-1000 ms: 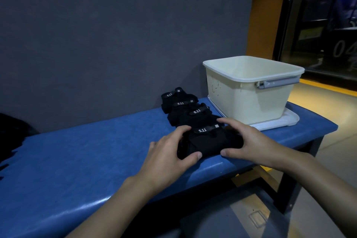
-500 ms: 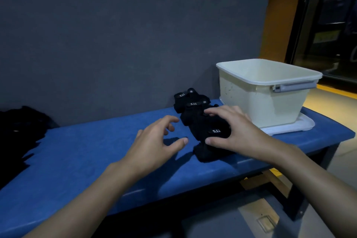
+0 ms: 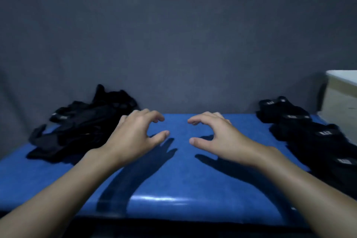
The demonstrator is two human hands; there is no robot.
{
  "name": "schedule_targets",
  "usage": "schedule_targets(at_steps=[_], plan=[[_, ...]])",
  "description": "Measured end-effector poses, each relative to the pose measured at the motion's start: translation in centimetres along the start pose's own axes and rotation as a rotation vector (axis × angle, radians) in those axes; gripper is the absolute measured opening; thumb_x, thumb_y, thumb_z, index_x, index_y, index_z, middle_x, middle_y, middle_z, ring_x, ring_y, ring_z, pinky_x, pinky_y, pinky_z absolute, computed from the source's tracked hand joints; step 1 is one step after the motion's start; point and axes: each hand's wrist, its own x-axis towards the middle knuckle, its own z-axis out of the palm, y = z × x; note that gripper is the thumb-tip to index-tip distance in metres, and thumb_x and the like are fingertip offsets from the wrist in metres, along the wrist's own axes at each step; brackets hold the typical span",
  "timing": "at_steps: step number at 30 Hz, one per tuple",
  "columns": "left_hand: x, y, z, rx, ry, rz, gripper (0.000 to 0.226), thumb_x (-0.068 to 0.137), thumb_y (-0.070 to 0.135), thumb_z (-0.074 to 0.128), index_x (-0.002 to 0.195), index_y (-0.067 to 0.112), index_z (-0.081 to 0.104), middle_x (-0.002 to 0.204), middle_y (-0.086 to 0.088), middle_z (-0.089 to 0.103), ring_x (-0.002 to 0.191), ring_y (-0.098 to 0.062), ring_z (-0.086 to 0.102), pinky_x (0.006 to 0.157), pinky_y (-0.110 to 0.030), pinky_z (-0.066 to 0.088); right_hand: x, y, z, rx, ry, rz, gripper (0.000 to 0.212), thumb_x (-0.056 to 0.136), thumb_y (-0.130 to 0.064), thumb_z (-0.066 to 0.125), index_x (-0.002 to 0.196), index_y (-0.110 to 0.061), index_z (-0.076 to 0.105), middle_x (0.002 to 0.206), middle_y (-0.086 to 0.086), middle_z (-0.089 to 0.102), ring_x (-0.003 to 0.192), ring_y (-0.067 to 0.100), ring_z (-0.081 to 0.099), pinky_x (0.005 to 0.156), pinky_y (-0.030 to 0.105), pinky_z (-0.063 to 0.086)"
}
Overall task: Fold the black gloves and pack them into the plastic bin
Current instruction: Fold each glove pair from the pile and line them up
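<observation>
Waiting gloves: unfolded pile [image 3: 83,127] at left end of blue bench [image 3: 179,179], against its back edge, sprawled along the bench's length.
Folded row [image 3: 309,135]: right end, runs front to back, just beside plastic bin [image 3: 342,98].
Left hand [image 3: 135,133]: hovers mid-bench, fingers loosely curled, empty, just beside the pile.
Right hand [image 3: 216,135]: same pose, empty, well apart from the pile.
Next reach: probably leftward; the left is nearer.
</observation>
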Motion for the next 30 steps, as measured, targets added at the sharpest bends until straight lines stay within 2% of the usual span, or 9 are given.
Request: schedule_targets(at_steps=[4, 7, 10, 16, 20, 24, 28, 30], plan=[[-0.3, -4.6, -2.9, 0.13, 0.038, -0.042, 0.052, 0.077, 0.068, 0.042, 0.107, 0.032, 0.064, 0.106, 0.012, 0.061, 0.105, -0.017, 0.056, 0.092, -0.041, 0.044, 3.8, -2.8, 4.6, 0.123, -0.061, -0.02, 0.039, 0.086, -0.04, 0.067, 0.123, -0.035, 0.057, 0.116, -0.017, 0.057, 0.116, 0.005, 0.045, 0.107, 0.042, 0.035], [-0.5, -7.1, -4.3, 0.176, 0.101, -0.097, 0.033, 0.085, 0.052, 0.061, 0.108, 0.029, 0.065, 0.112, 0.009, 0.061, 0.109, -0.019, 0.054, 0.095, -0.041, 0.041, 5.8, -4.5, 6.9, 0.164, -0.11, -0.015, 0.038, 0.087, -0.039, 0.066, 0.124, -0.034, 0.056, 0.118, -0.015, 0.058, 0.118, 0.006, 0.047, 0.108, 0.041, 0.036], [-0.6, -9.3, -5.3, 0.193, 0.109, -0.155, 0.027, 0.086, 0.041, 0.067, 0.11, 0.03, 0.065, 0.116, 0.009, 0.06, 0.112, -0.02, 0.054, 0.096, -0.04, 0.037, 7.2, -6.0, 8.5, 0.185, -0.133, -0.013, 0.04, 0.088, -0.039, 0.065, 0.126, -0.032, 0.055, 0.12, -0.013, 0.058, 0.118, 0.007, 0.048, 0.109, 0.039, 0.036], [-0.6, -12.6, -6.3, 0.227, 0.031, -0.257, 0.031, 0.086, 0.047, 0.065, 0.114, 0.034, 0.062, 0.114, 0.01, 0.059, 0.113, -0.018, 0.055, 0.094, -0.043, 0.037, 10.2, -8.3, 10.9, 0.24, -0.137, 0.018, 0.04, 0.09, -0.039, 0.064, 0.128, -0.034, 0.053, 0.121, -0.012, 0.058, 0.117, 0.008, 0.05, 0.106, 0.037, 0.039], [-0.4, -13.5, -6.2, 0.195, 0.033, -0.269, 0.03, 0.086, 0.043, 0.067, 0.114, 0.033, 0.062, 0.112, 0.011, 0.062, 0.11, -0.016, 0.058, 0.097, -0.046, 0.042, 12.3, -9.7, 12.0, 0.342, -0.11, 0.037, 0.043, 0.092, -0.035, 0.063, 0.132, -0.034, 0.05, 0.121, -0.006, 0.056, 0.11, 0.007, 0.052, 0.094, 0.021, 0.038], [-0.2, -14.0, -6.0, 0.169, 0.036, -0.266, 0.031, 0.084, 0.041, 0.07, 0.112, 0.029, 0.066, 0.112, 0.007, 0.061, 0.108, -0.019, 0.059, 0.094, -0.046, 0.045, 13.4, -10.3, 13.0, 0.399, -0.128, 0.084, 0.041, 0.094, -0.034, 0.058, 0.134, -0.038, 0.05, 0.125, -0.004, 0.055, 0.11, 0.007, 0.054, 0.095, 0.023, 0.04], [-0.2, -14.1, -5.9, 0.166, 0.055, -0.261, 0.021, 0.087, 0.037, 0.068, 0.105, 0.027, 0.069, 0.104, 0.009, 0.069, 0.104, -0.017, 0.062, 0.093, -0.042, 0.046, 13.8, -11.0, 13.7, 0.52, -0.135, 0.141, 0.036, 0.097, -0.026, 0.055, 0.133, -0.03, 0.055, 0.122, -0.002, 0.059, 0.101, 0.006, 0.055, 0.091, 0.02, 0.04], [-0.2, -14.0, -5.8, 0.156, 0.077, -0.262, 0.014, 0.088, 0.034, 0.066, 0.099, 0.027, 0.07, 0.097, 0.01, 0.069, 0.1, -0.015, 0.063, 0.09, -0.039, 0.046, 14.1, -11.4, 13.7, 0.558, -0.127, 0.165, 0.034, 0.098, -0.025, 0.054, 0.132, -0.024, 0.058, 0.121, -0.004, 0.06, 0.107, 0.007, 0.055, 0.092, 0.019, 0.039]])
